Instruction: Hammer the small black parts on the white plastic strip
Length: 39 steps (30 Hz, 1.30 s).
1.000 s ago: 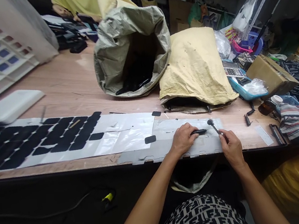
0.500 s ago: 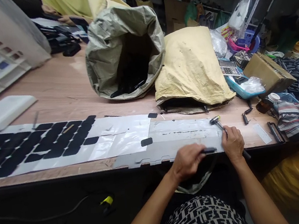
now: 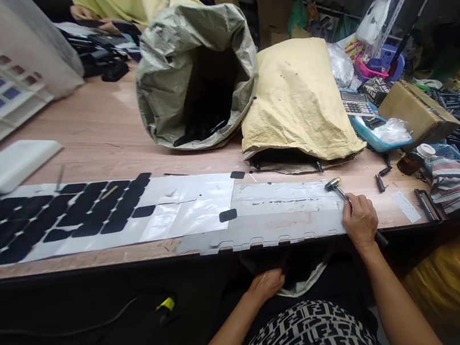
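Note:
My right hand [image 3: 360, 221] is wrapped round the handle of a small hammer [image 3: 334, 184]. The hammer's head, with a yellowish face, rests over the right end of a grey sheet [image 3: 289, 221] along the table's front edge. Below that edge, my left hand [image 3: 268, 283] reaches into an open bag [image 3: 309, 284] at my lap. Its fingers are hidden, so what they hold, if anything, does not show. Left of the grey sheet lies a white sheet [image 3: 180, 220] with several black rounded pieces [image 3: 117, 209] in rows.
An open sack [image 3: 154, 100] of dark items and a yellowish sack [image 3: 291, 94] stand behind the sheets. To the right are small black parts [image 3: 380, 183], a blue basket [image 3: 380, 135] and a striped cloth [image 3: 456, 184]. A co-worker's hand [image 3: 83, 13] shows at the far side.
My left hand has moved down and left from the table edge into the bag; the dark stick-shaped piece it held is out of sight. My right hand keeps the hammer in place.

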Each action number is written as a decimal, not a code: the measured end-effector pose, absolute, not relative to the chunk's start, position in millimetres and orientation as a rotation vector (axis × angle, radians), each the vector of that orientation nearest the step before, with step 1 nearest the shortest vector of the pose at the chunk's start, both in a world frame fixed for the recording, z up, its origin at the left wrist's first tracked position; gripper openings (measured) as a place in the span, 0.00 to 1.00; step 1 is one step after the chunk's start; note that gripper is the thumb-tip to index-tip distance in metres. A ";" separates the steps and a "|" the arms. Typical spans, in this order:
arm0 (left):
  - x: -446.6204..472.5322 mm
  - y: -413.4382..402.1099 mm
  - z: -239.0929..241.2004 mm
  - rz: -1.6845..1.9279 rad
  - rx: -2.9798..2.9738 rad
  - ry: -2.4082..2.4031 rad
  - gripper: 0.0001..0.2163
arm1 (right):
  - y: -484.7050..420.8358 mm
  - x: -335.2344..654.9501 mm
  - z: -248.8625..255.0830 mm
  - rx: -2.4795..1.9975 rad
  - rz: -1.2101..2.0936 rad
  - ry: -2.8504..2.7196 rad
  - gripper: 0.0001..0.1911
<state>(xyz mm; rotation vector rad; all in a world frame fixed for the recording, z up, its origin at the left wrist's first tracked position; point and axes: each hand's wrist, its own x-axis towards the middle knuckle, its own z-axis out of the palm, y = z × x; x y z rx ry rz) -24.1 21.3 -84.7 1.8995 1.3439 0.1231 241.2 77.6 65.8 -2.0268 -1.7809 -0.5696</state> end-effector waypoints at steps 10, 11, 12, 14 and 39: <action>-4.1 92.4 64.4 1.395 2.356 1.335 0.08 | 78.4 243.4 61.3 -2.048 -0.557 -1.785 0.13; -8.4 116.8 77.5 1.380 2.182 1.609 0.10 | 78.5 243.5 61.2 -2.043 -0.561 -1.782 0.13; -13.4 142.1 88.3 1.304 2.007 1.842 0.11 | 78.6 243.5 61.2 -2.038 -0.566 -1.781 0.13; -23.3 189.7 102.4 1.054 1.755 2.133 0.14 | 78.7 243.4 61.3 -2.031 -0.577 -1.779 0.13; 11.3 137.9 57.1 0.798 2.212 1.288 0.08 | 74.3 250.3 70.6 -1.998 -0.254 -1.755 0.16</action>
